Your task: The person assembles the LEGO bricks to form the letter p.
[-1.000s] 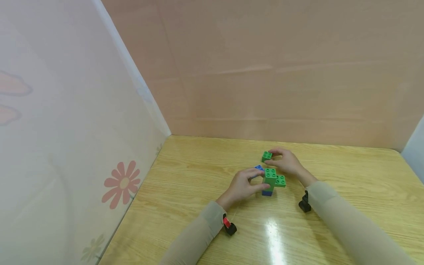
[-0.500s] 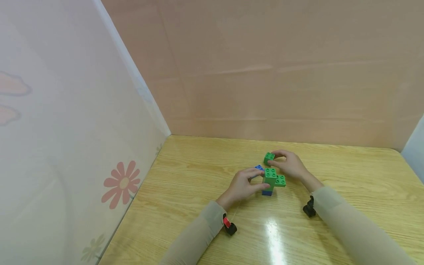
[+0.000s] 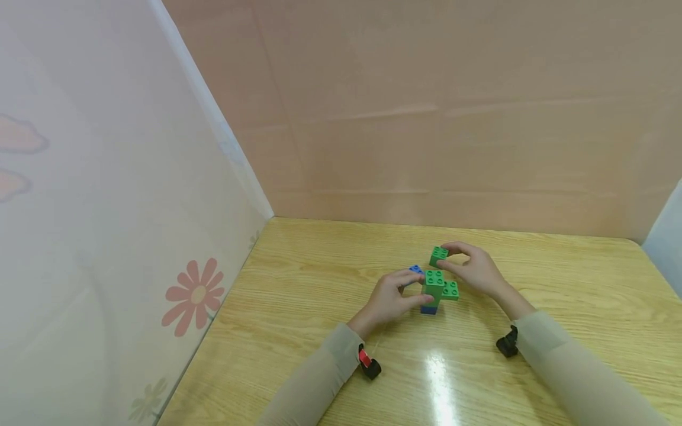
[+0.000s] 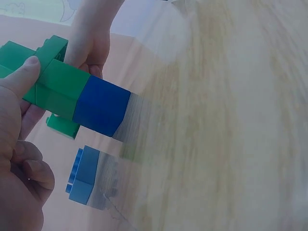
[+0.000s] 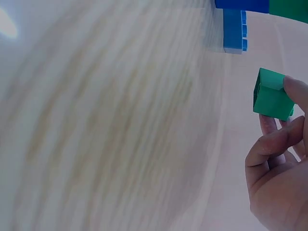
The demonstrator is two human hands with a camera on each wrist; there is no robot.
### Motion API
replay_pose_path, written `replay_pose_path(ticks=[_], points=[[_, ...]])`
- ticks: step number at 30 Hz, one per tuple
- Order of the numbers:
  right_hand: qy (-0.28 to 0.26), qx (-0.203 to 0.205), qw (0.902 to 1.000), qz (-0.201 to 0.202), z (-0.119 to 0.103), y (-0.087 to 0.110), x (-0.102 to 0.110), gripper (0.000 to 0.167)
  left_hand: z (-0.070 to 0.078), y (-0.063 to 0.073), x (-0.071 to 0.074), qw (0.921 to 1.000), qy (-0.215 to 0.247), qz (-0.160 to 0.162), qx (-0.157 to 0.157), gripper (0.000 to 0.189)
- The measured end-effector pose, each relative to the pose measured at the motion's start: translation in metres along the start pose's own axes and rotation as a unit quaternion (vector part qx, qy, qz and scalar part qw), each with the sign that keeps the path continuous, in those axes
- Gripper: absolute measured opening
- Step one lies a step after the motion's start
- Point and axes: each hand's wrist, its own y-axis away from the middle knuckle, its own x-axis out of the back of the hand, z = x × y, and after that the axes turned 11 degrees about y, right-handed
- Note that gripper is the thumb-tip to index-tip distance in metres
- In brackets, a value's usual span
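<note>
My left hand (image 3: 390, 300) grips a small tower of toy building bricks, green (image 3: 433, 290) above and dark blue (image 4: 102, 105) at the bottom. From the tower's right side a green brick (image 3: 451, 290) juts out. Behind the tower, my right hand (image 3: 476, 269) pinches a loose green two-by-two brick (image 3: 439, 255) between thumb and fingers. In the right wrist view this green brick (image 5: 272, 95) is raised off the table, its hollow underside partly showing. A lighter blue brick (image 4: 84, 174) lies on the table beyond my left fingers, partly hidden in the head view.
The wooden table (image 3: 298, 266) meets a tan back wall (image 3: 373, 148) and a pale left wall (image 3: 106, 177) with printed flowers. Each wrist carries a dark camera mount; the left one (image 3: 369, 364) has a red part.
My right hand has shifted slightly right and toward me, bringing the loose green brick along. The left hand and the tower stay in place.
</note>
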Motion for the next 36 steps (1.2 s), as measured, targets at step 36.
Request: replay_pose_path(ticks=[36], points=[[-0.062, 0.051, 0.9968, -0.003, -0.026, 0.056, 0.048, 0.045, 0.005, 0.002, 0.001, 0.9996, 0.01, 0.01, 0.025, 0.045]])
